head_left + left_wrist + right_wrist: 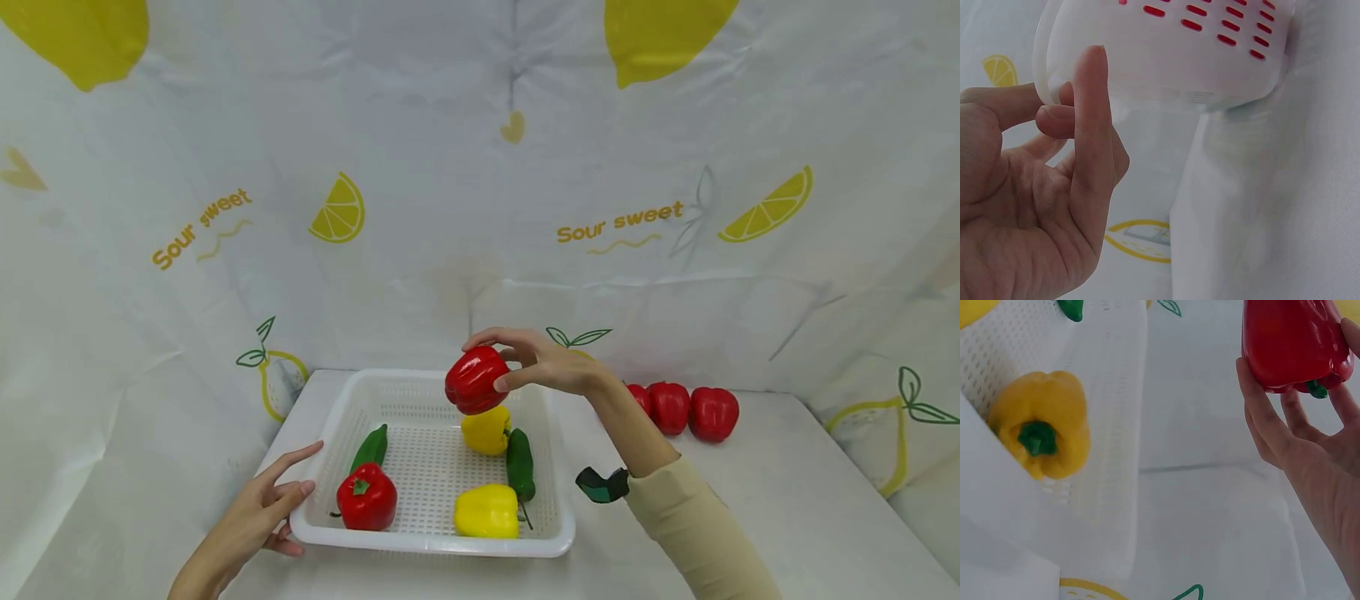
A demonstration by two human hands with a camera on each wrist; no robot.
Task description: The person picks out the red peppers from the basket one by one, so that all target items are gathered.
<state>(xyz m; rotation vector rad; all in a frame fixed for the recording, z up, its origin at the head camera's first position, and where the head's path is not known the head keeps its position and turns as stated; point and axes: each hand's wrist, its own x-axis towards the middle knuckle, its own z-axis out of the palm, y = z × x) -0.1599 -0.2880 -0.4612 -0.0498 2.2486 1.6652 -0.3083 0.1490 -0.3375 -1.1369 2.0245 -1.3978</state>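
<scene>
My right hand (551, 364) holds a red bell pepper (477, 381) in the air above the back right part of a white plastic basket (431, 543). In the right wrist view the red pepper's green stem faces the palm. My left hand (255, 508) grips the basket's left rim near the front corner; the left wrist view shows its fingers at the rim and against the outer wall. Inside the basket lie another red bell pepper (367, 497), a yellow bell pepper (486, 511) in front, a second yellow one (485, 431) behind, and two green peppers (520, 467), (371, 450).
Several red bell peppers (714, 414) stand in a row on the white table (780, 492) to the right, one partly hidden by the right forearm. A white cloth (450, 208) with lemon prints hangs behind. A dark green strap piece (602, 485) sticks out at the right sleeve.
</scene>
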